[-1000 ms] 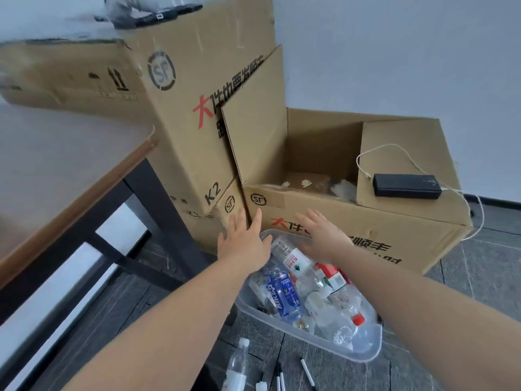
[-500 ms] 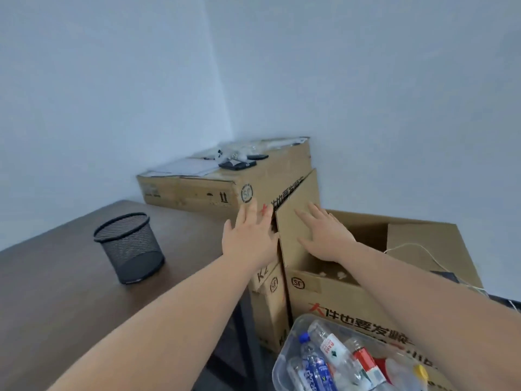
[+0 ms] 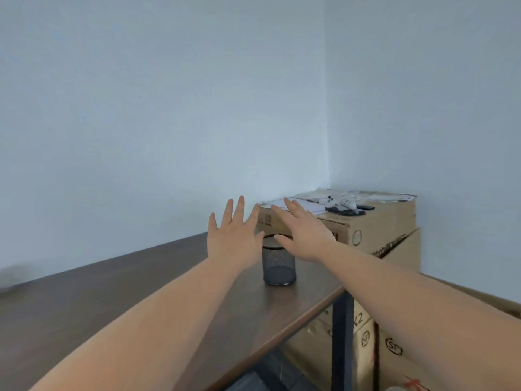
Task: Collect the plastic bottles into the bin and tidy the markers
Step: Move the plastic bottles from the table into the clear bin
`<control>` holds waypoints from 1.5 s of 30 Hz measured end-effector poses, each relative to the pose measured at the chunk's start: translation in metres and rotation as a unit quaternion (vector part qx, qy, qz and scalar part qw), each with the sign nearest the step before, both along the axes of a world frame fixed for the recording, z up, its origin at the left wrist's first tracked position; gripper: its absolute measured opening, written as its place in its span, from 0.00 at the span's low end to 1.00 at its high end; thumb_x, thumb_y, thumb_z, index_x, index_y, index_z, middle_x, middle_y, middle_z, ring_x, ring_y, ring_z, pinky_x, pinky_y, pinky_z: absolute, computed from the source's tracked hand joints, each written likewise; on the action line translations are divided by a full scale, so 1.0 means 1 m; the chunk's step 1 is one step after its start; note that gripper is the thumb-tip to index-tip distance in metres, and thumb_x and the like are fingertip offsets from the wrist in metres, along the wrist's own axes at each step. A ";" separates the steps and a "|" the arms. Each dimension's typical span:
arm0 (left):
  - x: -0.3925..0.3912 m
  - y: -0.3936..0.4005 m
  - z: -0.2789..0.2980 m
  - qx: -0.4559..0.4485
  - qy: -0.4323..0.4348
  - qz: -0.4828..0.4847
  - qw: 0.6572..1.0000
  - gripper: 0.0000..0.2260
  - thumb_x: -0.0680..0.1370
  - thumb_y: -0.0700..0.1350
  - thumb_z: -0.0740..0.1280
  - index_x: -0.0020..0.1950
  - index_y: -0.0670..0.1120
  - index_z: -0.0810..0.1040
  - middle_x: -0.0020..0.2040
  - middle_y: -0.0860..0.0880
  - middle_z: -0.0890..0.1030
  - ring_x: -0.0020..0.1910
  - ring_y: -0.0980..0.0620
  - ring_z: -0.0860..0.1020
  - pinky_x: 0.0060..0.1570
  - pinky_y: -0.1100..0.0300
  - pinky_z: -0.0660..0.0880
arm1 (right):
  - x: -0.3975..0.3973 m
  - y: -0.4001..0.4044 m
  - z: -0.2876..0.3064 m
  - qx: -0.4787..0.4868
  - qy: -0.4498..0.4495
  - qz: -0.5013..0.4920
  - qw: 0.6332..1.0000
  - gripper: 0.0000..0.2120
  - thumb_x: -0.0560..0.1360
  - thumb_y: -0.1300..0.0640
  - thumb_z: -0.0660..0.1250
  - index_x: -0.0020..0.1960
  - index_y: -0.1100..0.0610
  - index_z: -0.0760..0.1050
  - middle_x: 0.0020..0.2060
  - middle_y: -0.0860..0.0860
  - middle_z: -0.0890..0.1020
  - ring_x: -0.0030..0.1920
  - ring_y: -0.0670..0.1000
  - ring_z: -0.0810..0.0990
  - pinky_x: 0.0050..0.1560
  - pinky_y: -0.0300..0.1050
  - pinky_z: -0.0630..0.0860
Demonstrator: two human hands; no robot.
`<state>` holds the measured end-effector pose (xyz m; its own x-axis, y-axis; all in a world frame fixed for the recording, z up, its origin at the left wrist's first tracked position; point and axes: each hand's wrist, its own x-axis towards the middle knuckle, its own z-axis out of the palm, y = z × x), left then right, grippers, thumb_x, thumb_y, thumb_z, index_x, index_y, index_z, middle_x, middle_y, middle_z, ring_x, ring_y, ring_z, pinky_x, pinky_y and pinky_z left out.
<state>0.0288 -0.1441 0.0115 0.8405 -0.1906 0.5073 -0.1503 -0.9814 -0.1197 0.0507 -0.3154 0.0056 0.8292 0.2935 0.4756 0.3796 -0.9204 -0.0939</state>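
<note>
- Left hand (image 3: 229, 241) is raised above the worktop (image 3: 118, 300), its grip apart with fingers spread flat, holding nothing.
- Right hand (image 3: 306, 232) reaches in from 4 o'clock, fingers straight, grip apart and empty.
- The black mesh cup (image 3: 278, 263) stands upright on the worktop, between and below both hands.
- Stacked cardboard boxes (image 3: 377, 230) sit at the cup's 2 o'clock.
- Bottles and markers are out of view.

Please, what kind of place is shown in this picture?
Probably an office corner or storeroom. A dark brown wooden table holds a black wire-mesh pen cup. Beside it, printed brown cardboard shipping boxes are stacked against plain pale walls.
</note>
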 end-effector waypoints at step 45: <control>-0.042 0.580 -0.029 -0.127 0.057 0.419 0.897 0.36 0.73 0.73 0.45 0.76 0.61 0.38 0.78 0.53 0.37 0.76 0.42 0.36 0.70 0.35 0.48 | 0.070 0.656 -0.059 -0.211 0.086 0.320 0.920 0.35 0.73 0.62 0.62 0.75 0.49 0.52 0.76 0.53 0.56 0.77 0.57 0.44 0.75 0.62 0.46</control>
